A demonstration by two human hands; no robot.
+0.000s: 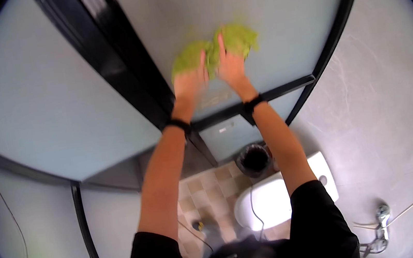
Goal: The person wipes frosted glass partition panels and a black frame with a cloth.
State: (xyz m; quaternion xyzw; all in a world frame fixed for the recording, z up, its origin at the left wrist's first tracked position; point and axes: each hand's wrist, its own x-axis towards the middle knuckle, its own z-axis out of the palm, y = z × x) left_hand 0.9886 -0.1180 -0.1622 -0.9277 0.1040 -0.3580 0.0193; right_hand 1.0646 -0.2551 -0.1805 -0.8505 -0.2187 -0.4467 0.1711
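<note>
A bunched yellow-green cloth lies against a frosted glass panel in a black frame. My left hand presses its left lump to the glass, index finger stretched upward and the other fingers curled on the cloth. Close beside it, my right hand holds the right lump in the same way, its index finger pointing up too. Blur hides whether the two lumps are one cloth or two. Both arms reach forward, with a black band at each wrist.
Black frame bars divide the panels. Below stand a lined trash bin and a white toilet on a tiled floor. A chrome shower fitting is on the grey wall at right. Thin cords hang near my body and at far left.
</note>
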